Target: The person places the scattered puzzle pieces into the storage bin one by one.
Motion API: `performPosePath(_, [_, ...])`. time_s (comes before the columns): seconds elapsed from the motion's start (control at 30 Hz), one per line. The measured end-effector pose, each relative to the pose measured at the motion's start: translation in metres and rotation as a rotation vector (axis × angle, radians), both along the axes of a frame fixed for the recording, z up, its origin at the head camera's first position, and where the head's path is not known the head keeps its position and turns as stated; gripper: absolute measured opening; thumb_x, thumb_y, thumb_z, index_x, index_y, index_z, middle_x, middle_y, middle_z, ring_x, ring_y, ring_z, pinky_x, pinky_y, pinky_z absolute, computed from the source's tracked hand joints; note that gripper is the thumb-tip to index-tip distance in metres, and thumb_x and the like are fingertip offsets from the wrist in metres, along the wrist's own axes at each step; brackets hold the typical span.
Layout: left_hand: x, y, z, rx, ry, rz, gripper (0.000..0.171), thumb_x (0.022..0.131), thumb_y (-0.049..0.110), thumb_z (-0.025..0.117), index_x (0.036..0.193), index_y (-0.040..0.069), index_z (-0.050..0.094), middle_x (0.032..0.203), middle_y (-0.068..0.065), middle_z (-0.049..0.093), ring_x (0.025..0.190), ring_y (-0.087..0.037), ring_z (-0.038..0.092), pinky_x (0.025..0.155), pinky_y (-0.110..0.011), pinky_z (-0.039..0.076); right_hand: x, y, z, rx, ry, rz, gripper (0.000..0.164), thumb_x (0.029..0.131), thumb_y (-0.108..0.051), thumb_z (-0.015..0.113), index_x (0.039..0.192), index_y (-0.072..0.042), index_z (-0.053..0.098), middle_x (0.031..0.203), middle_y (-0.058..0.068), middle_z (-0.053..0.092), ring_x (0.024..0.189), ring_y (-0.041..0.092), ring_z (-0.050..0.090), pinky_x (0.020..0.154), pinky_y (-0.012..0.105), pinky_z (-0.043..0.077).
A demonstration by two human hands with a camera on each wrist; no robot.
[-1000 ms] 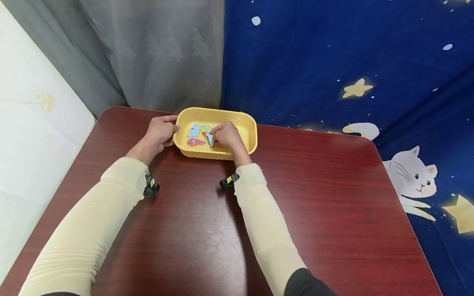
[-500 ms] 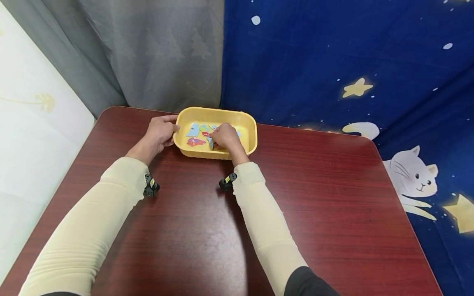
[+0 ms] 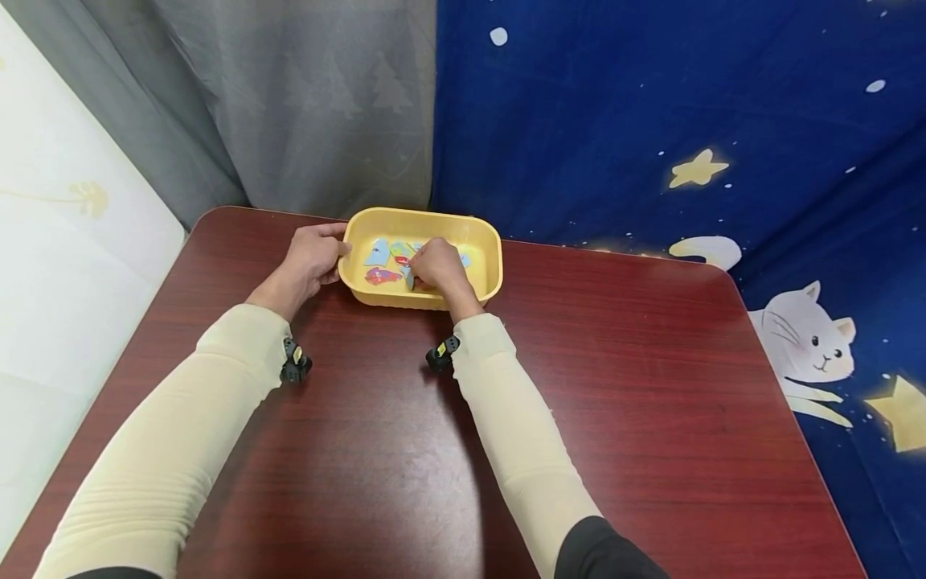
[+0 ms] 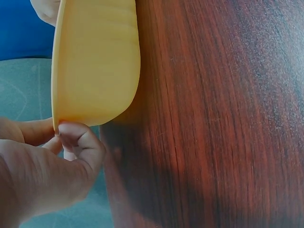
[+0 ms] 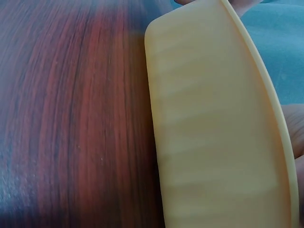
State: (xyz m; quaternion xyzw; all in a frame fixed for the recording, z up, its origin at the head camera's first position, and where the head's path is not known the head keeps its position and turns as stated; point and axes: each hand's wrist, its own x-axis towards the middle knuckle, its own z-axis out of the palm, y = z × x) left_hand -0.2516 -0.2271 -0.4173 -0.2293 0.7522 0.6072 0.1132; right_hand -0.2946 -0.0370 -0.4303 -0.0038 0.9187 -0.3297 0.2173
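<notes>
A yellow plastic basin (image 3: pixel 376 298) stands at the far edge of the table, with several flat, colourful cut-out pieces on its floor. My left hand (image 3: pixel 309 259) grips the basin's left rim; in the left wrist view, thumb and fingers pinch it. Inside the basin, my right hand (image 3: pixel 439 264) has curled fingers on a light blue cut-out piece (image 3: pixel 407 277), which shows beside them. The fingertips are hidden. To the left lie a pale blue piece (image 3: pixel 377 253), a red-purple piece (image 3: pixel 382 277) and a yellow-green piece (image 3: pixel 399 249). The basin wall (image 5: pixel 213 118) blocks most of the right wrist view.
The basin rests on a dark red wooden table (image 3: pixel 651 386). Behind it hang a grey curtain (image 3: pixel 325 104) and a blue curtain (image 3: pixel 615 104) with stars and a cat. A small black camera sits on each wrist.
My right hand has shifted slightly left, and the light blue piece has turned and shows less beside the fingers. The left hand and the basin have stayed in place.
</notes>
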Motion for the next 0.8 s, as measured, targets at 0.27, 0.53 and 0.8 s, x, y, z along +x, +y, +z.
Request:
performPosePath(0.27, [0.000,-0.001,0.002,-0.008,0.011,-0.021,0.048,0.099,0.012,0.049,0.147,0.017,0.045,0.112,-0.016,0.053,0.050,-0.008,0.050,0.047,-0.019,0.044,0.000,0.007,0.005,0.061,0.088,0.008,0.020,0.086,-0.009,0.060,0.076,-0.003,0.075,0.050,-0.002,0.054,0.044,0.008,0.050,0.044,0.018,0.036])
performPosePath(0.53, [0.000,-0.002,0.002,-0.030,0.007,-0.035,0.046,0.101,0.015,0.044,0.146,0.017,0.045,0.086,-0.005,0.054,0.051,-0.007,0.049,0.050,-0.019,0.046,-0.002,0.021,0.014,-0.086,0.073,-0.091,0.018,0.088,-0.008,0.059,0.088,-0.001,0.076,0.074,0.008,0.068,0.058,0.015,0.062,0.049,0.018,0.045])
performPosePath(0.8, [0.004,-0.013,0.004,-0.010,0.022,-0.010,0.047,0.101,0.019,0.044,0.146,0.009,0.043,0.087,0.000,0.051,0.053,-0.004,0.048,0.052,-0.016,0.046,-0.001,0.046,0.027,-0.376,0.119,-0.221,0.027,0.094,-0.014,0.059,0.109,0.005,0.071,0.095,0.020,0.072,0.080,0.026,0.072,0.064,0.026,0.058])
